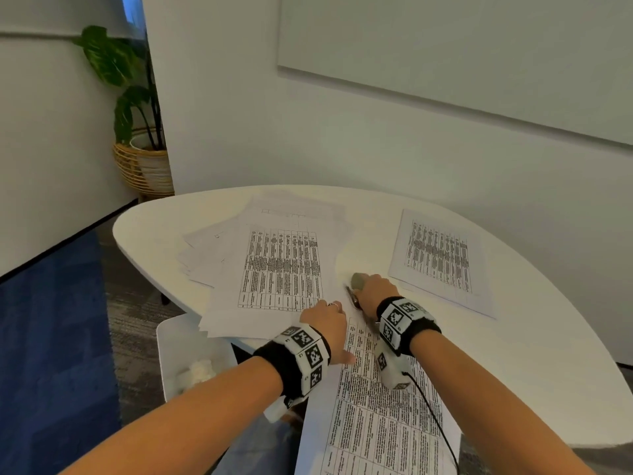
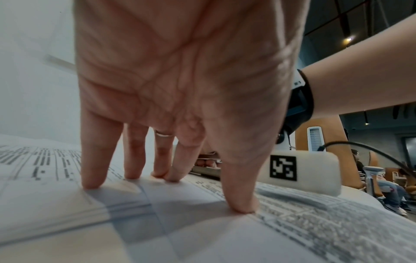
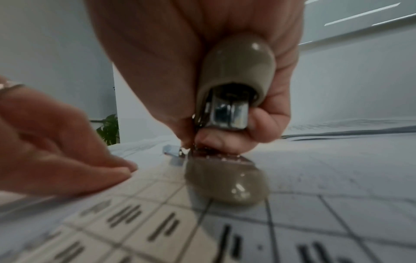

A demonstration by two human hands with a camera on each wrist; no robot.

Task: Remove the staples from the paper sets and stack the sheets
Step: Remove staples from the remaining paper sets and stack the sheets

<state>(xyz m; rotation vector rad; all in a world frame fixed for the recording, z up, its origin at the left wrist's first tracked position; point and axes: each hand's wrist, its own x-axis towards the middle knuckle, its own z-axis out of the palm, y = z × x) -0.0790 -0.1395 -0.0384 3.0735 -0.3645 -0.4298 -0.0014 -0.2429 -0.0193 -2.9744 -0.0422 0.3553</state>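
1. We see the left hand spread wide, its straight fingertips pressing down on the near paper set, which lies on the table's near edge.
2. We see the right hand curled round a grey staple remover, its lower grey handle resting on the top corner of that set, just right of the left fingers.
3. The metal jaws sit at the sheet's corner; we cannot tell whether they grip a staple.
4. Left and farther off, a loose spread of sheets overlaps the near set's corner.
5. Far right lies another paper set, well apart from the hands.
6. All rest on the white table; a white bin stands below its near left edge, and a potted plant stands far left.
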